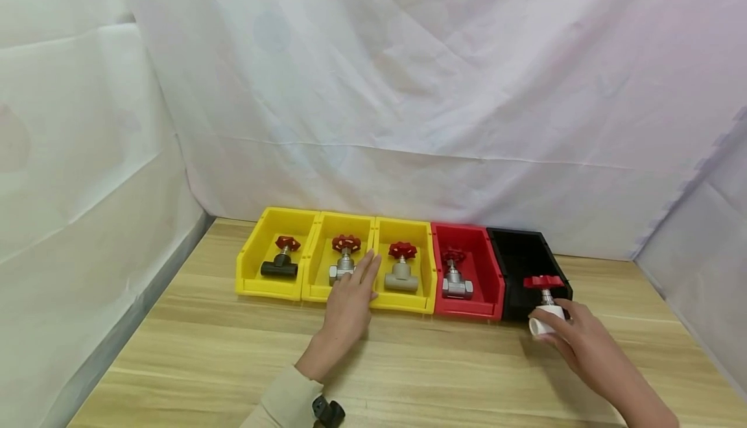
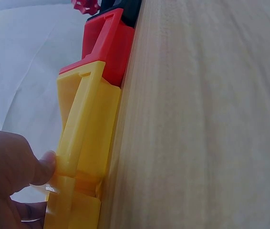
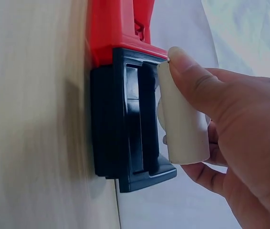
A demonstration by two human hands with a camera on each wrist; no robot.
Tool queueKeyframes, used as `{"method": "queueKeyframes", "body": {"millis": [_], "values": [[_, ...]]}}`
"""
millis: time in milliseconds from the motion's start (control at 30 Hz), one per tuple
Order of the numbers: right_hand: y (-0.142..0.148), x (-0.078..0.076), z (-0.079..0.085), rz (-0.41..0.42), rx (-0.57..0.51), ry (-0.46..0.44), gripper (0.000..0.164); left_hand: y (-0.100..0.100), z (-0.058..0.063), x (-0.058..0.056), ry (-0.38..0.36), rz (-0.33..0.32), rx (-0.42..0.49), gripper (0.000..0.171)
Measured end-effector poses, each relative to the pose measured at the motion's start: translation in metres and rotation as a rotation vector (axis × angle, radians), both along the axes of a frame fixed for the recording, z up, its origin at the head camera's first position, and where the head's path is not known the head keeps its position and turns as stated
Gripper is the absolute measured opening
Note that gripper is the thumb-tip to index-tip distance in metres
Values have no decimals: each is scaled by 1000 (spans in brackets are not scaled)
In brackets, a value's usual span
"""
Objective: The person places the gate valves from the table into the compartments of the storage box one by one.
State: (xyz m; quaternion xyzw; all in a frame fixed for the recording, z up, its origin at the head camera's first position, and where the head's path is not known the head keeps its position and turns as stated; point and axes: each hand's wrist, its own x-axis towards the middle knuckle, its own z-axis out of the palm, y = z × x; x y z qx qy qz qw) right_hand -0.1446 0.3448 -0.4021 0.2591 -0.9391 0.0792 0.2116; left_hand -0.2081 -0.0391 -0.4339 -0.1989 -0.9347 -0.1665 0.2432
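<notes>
My right hand (image 1: 589,344) grips the white body of a plastic valve (image 1: 548,321) with a red handwheel, holding it upright over the front of the black bin (image 1: 508,298). In the right wrist view, thumb and fingers pinch the valve's white tube (image 3: 185,117). My left hand (image 1: 348,301) rests at the front rims of the middle yellow bin (image 1: 315,293) and the right yellow bin (image 1: 403,303), its fingers extended. Its fingers partly cover a silver metal valve (image 1: 343,267). Beside them, a beige valve (image 1: 401,277) with a red handwheel lies in the right yellow bin.
A black-bodied valve (image 1: 281,266) lies in the left yellow bin (image 1: 251,272). Another silver valve (image 1: 456,283) sits in the red bin (image 1: 487,272). The bins stand in a row on the wooden table (image 1: 233,363), before a white curtain (image 1: 408,91).
</notes>
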Motion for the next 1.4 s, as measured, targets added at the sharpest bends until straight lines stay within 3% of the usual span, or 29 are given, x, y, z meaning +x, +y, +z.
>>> {"method": "queueKeyframes", "body": {"millis": [267, 667, 1033, 1400], "values": [[0, -21, -3, 33, -39, 26, 46, 1, 0, 0, -19, 2, -5, 69], [7, -37, -4, 60, -41, 60, 40, 2, 0, 0, -44, 4, -12, 72], [2, -56, -7, 0, -62, 13, 39, 0, -1, -2, -17, 13, -20, 71], [-6, -67, -11, -46, -24, -53, 35, 1, 1, 0, -38, 10, -18, 71]]}}
